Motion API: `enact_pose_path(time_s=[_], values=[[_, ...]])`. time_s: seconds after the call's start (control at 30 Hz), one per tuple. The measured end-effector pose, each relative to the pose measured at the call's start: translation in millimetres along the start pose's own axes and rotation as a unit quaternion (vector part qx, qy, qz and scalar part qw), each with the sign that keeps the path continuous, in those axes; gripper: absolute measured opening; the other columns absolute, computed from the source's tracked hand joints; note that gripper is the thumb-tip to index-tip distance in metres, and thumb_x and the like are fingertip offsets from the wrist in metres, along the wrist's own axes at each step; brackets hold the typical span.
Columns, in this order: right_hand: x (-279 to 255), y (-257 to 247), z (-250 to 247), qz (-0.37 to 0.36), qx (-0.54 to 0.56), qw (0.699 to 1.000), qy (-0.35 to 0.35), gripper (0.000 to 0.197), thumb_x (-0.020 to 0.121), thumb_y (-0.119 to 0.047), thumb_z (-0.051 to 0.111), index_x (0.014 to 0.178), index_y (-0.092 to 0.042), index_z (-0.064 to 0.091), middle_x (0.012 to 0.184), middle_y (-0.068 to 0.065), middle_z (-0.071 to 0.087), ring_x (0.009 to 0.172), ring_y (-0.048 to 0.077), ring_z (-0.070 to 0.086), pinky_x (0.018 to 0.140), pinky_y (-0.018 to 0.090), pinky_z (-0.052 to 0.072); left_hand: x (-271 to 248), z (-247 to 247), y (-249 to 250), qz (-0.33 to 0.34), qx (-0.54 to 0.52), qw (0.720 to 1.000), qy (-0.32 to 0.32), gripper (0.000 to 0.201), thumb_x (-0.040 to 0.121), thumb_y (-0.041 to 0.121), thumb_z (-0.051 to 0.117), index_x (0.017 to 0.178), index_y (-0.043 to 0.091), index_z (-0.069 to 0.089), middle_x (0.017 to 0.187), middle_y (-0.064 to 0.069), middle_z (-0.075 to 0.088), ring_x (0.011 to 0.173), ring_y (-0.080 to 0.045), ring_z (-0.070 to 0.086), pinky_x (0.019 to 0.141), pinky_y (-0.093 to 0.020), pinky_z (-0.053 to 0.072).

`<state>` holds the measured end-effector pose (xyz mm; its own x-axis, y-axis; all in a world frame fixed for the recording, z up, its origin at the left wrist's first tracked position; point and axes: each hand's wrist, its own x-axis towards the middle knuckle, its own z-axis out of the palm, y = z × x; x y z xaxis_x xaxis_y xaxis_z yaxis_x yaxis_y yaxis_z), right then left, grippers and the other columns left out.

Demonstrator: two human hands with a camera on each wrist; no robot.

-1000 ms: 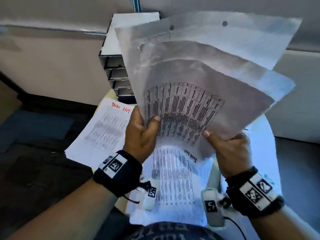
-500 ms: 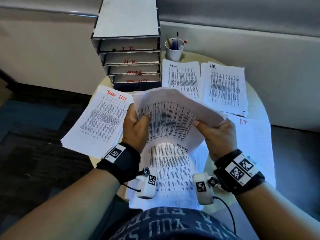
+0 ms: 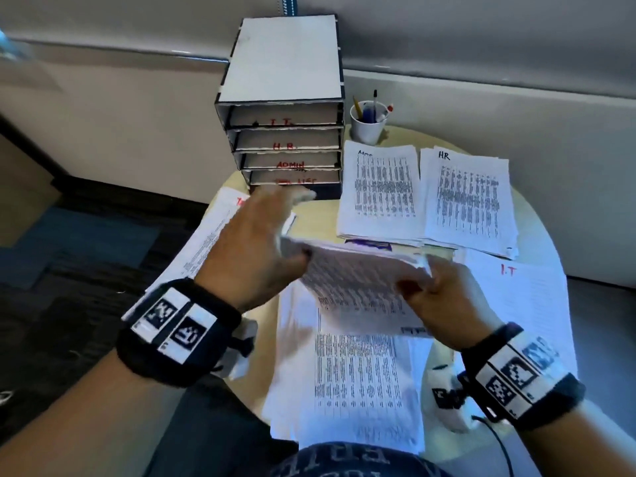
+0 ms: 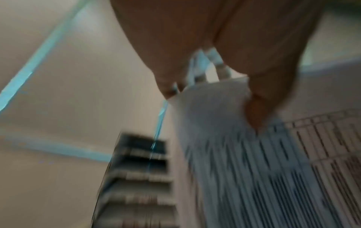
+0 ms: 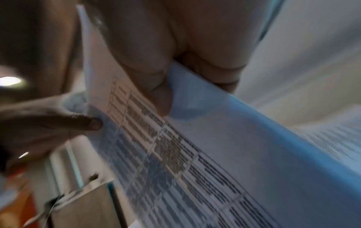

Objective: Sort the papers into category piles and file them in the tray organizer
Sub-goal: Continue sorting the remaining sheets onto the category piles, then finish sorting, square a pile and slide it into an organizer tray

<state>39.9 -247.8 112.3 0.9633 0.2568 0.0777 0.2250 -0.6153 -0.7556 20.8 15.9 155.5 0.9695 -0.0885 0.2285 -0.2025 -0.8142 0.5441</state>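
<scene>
I hold a thin sheaf of printed papers [image 3: 358,284] low over the table, tilted away from me. My left hand [image 3: 275,235] pinches its left corner, thumb on top, with the other fingers blurred and reaching toward the tray organizer [image 3: 285,63]. My right hand [image 3: 430,280] grips the sheaf's right edge. The organizer's four trays are labelled I.T., H.R., ADMIN and, partly hidden, a fourth. In the left wrist view the paper corner [image 4: 210,111] sits between thumb and fingers. In the right wrist view my thumb presses on the printed sheet [image 5: 195,154].
Sorted piles lie on the round table [image 3: 537,235]: the Admin pile [image 3: 382,187], the HR pile [image 3: 468,197], the I.T pile [image 3: 523,304], and a red-headed pile [image 3: 206,242] on the left. A loose stack [image 3: 354,380] lies before me. A cup of pens [image 3: 368,122] stands beside the organizer.
The sheaf came down from in front of my face to just above the table and now lies flatter. My left hand has shifted forward toward the organizer.
</scene>
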Motion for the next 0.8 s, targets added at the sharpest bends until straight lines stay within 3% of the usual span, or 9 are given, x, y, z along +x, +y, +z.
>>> enact_pose_path(time_s=[0.07, 0.17, 0.23, 0.27, 0.33, 0.4, 0.53, 0.63, 0.8], values=[[4.7, -15.6, 2.6, -0.123, -0.048, 0.991, -0.034, 0.023, 0.075, 0.006, 0.064, 0.077, -0.017, 0.067, 0.070, -0.009, 0.063, 0.068, 0.001, 0.059, 0.063, 0.014, 0.044, -4.3, -13.6, 2.4, 0.082, 0.103, 0.985, -0.112, 0.044, 0.077, 0.026, 0.064, 0.120, 0.029, 0.059, 0.113, 0.003, 0.063, 0.102, -0.021, 0.060, 0.083, -0.038, 0.051], [13.7, -26.4, 13.7, -0.179, -0.079, 0.980, -0.037, 0.031, 0.073, 0.002, 0.061, 0.089, -0.023, 0.071, 0.084, -0.007, 0.067, 0.080, 0.012, 0.062, 0.075, 0.024, 0.049, -17.8, -26.9, -11.0, 0.119, 0.104, 0.970, -0.185, 0.019, 0.080, 0.021, 0.053, 0.094, 0.023, 0.065, 0.091, 0.006, 0.067, 0.086, -0.019, 0.062, 0.070, -0.038, 0.049], [19.0, -30.6, 20.1, -0.169, -0.058, 0.983, 0.026, 0.029, 0.081, -0.006, 0.061, 0.103, -0.022, 0.072, 0.097, -0.009, 0.067, 0.089, 0.005, 0.060, 0.084, 0.011, 0.044, -34.4, -31.9, -32.1, 0.034, 0.031, 0.990, -0.130, 0.012, 0.084, 0.019, 0.055, 0.086, 0.020, 0.067, 0.083, 0.006, 0.068, 0.080, -0.017, 0.064, 0.070, -0.039, 0.052], [20.8, -28.0, 22.0, -0.153, -0.052, 0.985, 0.054, 0.032, 0.084, -0.008, 0.063, 0.112, -0.021, 0.069, 0.105, -0.009, 0.064, 0.093, 0.001, 0.056, 0.086, 0.007, 0.039, -43.2, -33.2, -43.6, -0.063, -0.054, 0.994, -0.076, 0.008, 0.087, 0.016, 0.063, 0.085, 0.017, 0.070, 0.081, 0.003, 0.071, 0.079, -0.020, 0.067, 0.071, -0.040, 0.055], [24.5, -18.5, 23.9, -0.096, -0.055, 0.991, 0.079, 0.045, 0.083, -0.009, 0.070, 0.125, -0.022, 0.061, 0.117, -0.008, 0.057, 0.099, -0.003, 0.047, 0.083, 0.004, 0.034, -64.3, -34.1, -75.0, -0.274, -0.289, 0.917, 0.023, 0.011, 0.087, 0.001, 0.070, 0.094, 0.008, 0.074, 0.092, -0.006, 0.077, 0.084, -0.025, 0.073, 0.080, -0.040, 0.060], [24.4, 0.4, 26.0, -0.017, -0.031, 0.996, 0.081, 0.049, 0.082, -0.010, 0.073, 0.125, -0.027, 0.060, 0.118, -0.006, 0.060, 0.099, 0.001, 0.052, 0.080, 0.007, 0.036, -86.8, -29.3, -109.4, -0.370, -0.458, 0.804, 0.077, 0.026, 0.089, -0.004, 0.062, 0.115, 0.001, 0.067, 0.111, -0.014, 0.073, 0.097, -0.028, 0.072, 0.090, -0.043, 0.057], [7.7, 41.1, 42.2, 0.115, 0.032, 0.993, 0.019, 0.040, 0.083, -0.011, 0.073, 0.097, -0.045, 0.058, 0.108, -0.001, 0.069, 0.095, 0.011, 0.067, 0.073, 0.002, 0.043, -129.5, 3.4, -190.4, -0.516, -0.525, 0.657, 0.164, 0.041, 0.087, 0.016, 0.070, 0.126, 0.006, 0.063, 0.123, -0.017, 0.068, 0.109, -0.036, 0.067, 0.097, -0.054, 0.051], [-9.6, 65.3, 55.7, 0.154, -0.005, 0.988, -0.027, 0.038, 0.082, -0.012, 0.074, 0.093, -0.045, 0.058, 0.104, -0.006, 0.071, 0.089, -0.002, 0.063, 0.069, 0.000, 0.039, -163.1, 57.6, -278.2, -0.614, -0.441, 0.636, 0.155, 0.076, 0.054, 0.050, 0.092, 0.117, 0.012, 0.071, 0.117, -0.016, 0.071, 0.103, -0.035, 0.069, 0.099, -0.058, 0.049], [-27.8, 86.7, 66.9, 0.204, 0.003, 0.976, -0.079, 0.039, 0.080, -0.012, 0.076, 0.095, -0.045, 0.063, 0.097, -0.016, 0.073, 0.078, -0.006, 0.066, 0.066, 0.005, 0.042, -146.6, 96.3, -311.6, -0.653, -0.422, 0.613, 0.141, 0.073, 0.038, 0.056, 0.096, 0.096, 0.015, 0.079, 0.103, -0.012, 0.075, 0.087, -0.033, 0.073, 0.089, -0.049, 0.055]])
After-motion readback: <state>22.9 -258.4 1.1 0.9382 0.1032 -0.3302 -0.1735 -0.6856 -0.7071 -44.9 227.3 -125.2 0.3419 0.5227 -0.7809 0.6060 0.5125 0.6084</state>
